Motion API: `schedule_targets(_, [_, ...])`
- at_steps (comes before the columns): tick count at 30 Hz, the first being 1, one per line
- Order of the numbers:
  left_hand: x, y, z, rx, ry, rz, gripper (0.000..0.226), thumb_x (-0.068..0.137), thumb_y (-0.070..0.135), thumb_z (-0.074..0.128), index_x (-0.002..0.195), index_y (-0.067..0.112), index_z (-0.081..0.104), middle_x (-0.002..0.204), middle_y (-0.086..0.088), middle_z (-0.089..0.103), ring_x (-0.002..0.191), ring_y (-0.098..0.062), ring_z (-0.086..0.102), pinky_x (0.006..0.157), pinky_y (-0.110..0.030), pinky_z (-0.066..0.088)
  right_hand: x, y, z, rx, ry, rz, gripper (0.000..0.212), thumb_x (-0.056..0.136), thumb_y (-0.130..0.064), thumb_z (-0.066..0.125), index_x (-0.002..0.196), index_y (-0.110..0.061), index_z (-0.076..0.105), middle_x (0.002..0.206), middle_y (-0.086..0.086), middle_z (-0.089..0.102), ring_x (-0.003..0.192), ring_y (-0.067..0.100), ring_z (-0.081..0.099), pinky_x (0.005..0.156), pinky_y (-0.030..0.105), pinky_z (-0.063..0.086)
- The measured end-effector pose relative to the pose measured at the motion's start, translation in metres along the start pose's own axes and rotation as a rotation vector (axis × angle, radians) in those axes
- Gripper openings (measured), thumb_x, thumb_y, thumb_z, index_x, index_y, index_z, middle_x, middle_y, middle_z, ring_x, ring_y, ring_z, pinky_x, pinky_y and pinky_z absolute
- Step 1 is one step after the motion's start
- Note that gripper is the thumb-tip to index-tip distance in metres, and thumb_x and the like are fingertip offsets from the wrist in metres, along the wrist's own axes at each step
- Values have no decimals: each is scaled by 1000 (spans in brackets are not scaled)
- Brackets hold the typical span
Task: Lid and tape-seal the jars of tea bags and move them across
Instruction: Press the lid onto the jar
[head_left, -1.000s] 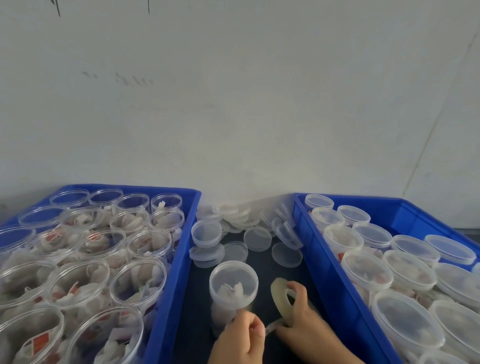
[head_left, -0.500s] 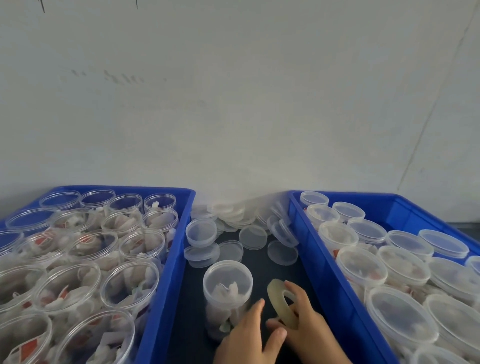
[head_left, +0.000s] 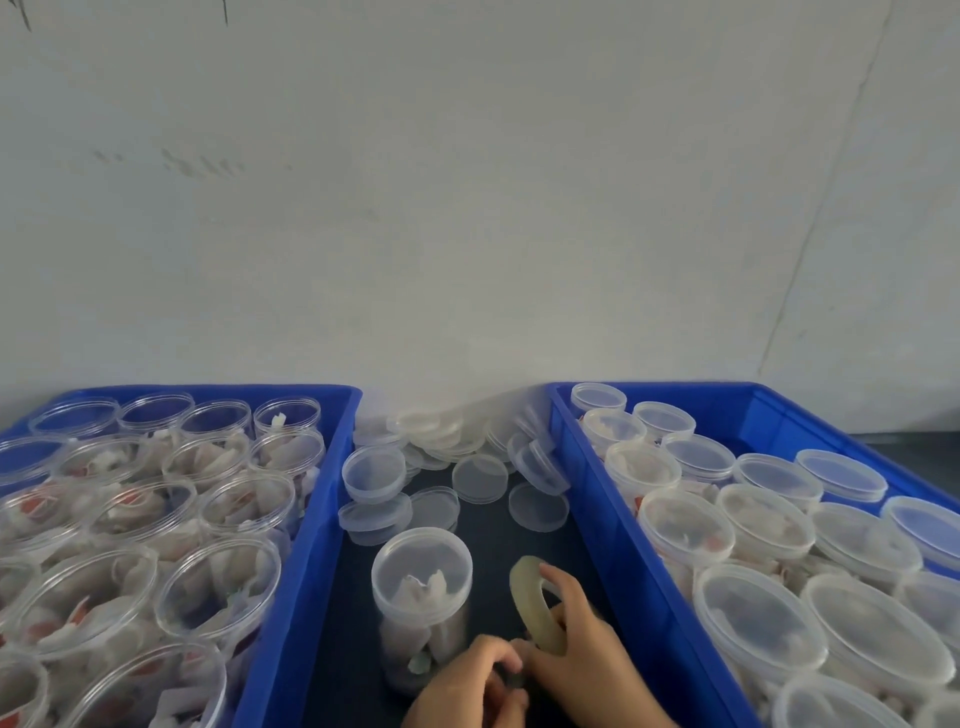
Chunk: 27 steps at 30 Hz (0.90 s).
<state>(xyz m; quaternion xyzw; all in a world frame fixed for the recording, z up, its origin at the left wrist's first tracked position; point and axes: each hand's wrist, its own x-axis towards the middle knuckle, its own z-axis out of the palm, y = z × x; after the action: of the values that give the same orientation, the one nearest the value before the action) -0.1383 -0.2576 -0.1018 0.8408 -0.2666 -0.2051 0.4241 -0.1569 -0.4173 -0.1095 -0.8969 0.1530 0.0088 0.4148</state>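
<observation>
Tape roll (head_left: 537, 605) lower now, on edge, beside upright jar (head_left: 422, 597).

1. Soft, even daylight is filling my view; the pale wall (head_left: 478, 182) is taking up the upper half and reading flat, greyish.
2. Shadows are staying faint. The dark strip (head_left: 498, 540) between the crates is swallowing detail at 6 o'clock.
3. Mild glare is showing on the lids (head_left: 841, 473) at 3 o'clock and on the open jar rims (head_left: 156, 410) at 9 o'clock.
4. My hands, left hand (head_left: 467, 686) and right hand (head_left: 576, 639), are looking slightly smeared.
5. The wide lens is bending the blue crates (head_left: 644, 571) outward, and the corners are softening.
</observation>
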Motion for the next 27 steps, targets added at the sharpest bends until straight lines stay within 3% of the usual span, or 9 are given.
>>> schedule_targets(2, [-4, 1, 0, 94, 121, 50, 7, 97, 39, 46, 95, 42, 39, 93, 22, 44, 81, 13, 45, 87, -1, 32, 3, 1, -2, -34, -13, 0, 83, 79, -30, 74, 142, -33, 21, 102, -11, 56, 94, -1, 55, 91, 20, 44])
schedule_targets(5, [-9, 4, 6, 69, 241, 89, 21, 93, 33, 57, 93, 54, 53, 80, 20, 57, 83, 14, 55, 84, -1, 34, 9, 4, -2, -123, -17, -25, 82, 80, -35, 72, 144, -26, 22, 102, -13, 53, 98, 0, 54, 95, 22, 42])
schedule_targets(6, [-11, 3, 6, 53, 240, 85, 32, 92, 29, 59, 82, 59, 58, 74, 20, 61, 84, 16, 55, 82, -3, 37, 10, 5, 0, -154, -15, -28, 84, 80, -40, 71, 145, -25, 20, 104, -13, 51, 98, 0, 53, 95, 22, 42])
schedule_targets(9, [-12, -2, 3, -1, 210, 33, 18, 91, 23, 62, 80, 37, 65, 68, 47, 53, 78, 15, 57, 75, -7, 42, 10, 9, 5, -198, 8, -16, 93, 76, -54, 69, 147, -30, 14, 117, -10, 50, 100, 3, 52, 95, 25, 42])
schedule_targets(11, [-13, -7, 2, -71, 241, 23, 13, 89, 25, 64, 80, 19, 72, 68, 25, 65, 73, 7, 61, 73, -9, 44, 8, 12, 8, -190, 34, -12, 93, 73, -61, 67, 146, -35, 15, 128, -8, 49, 104, 5, 53, 96, 29, 43])
schedule_targets(14, [-13, -8, 1, -217, 246, -15, 12, 91, 23, 61, 87, 13, 67, 71, 0, 66, 61, -3, 60, 71, -17, 50, 5, 17, 8, -161, 79, -36, 86, 69, -66, 65, 140, -42, 23, 120, -11, 55, 100, 5, 55, 88, 28, 48])
schedule_targets(19, [-18, -8, 0, -517, 221, -102, 14, 94, 11, 55, 91, -2, 60, 53, -4, 56, 53, -17, 57, 70, -30, 56, 4, 17, 7, -195, 145, -45, 78, 71, -65, 64, 136, -44, 27, 110, -12, 59, 95, 4, 57, 82, 28, 49])
schedule_targets(21, [-19, -11, 1, -444, 303, -81, 11, 90, 16, 62, 87, 8, 68, 60, -5, 66, 63, -13, 65, 77, -25, 54, 4, 16, 9, -196, 131, -68, 74, 74, -60, 65, 136, -42, 30, 107, -10, 60, 93, 5, 58, 84, 30, 52])
schedule_targets(27, [-22, -18, 16, -231, 551, -65, 15, 68, 17, 83, 72, 24, 69, 65, 7, 67, 75, 3, 61, 67, -7, 44, 0, 16, 8, -216, 145, -74, 66, 75, -66, 58, 133, -45, 32, 111, -16, 56, 91, 2, 58, 79, 29, 53])
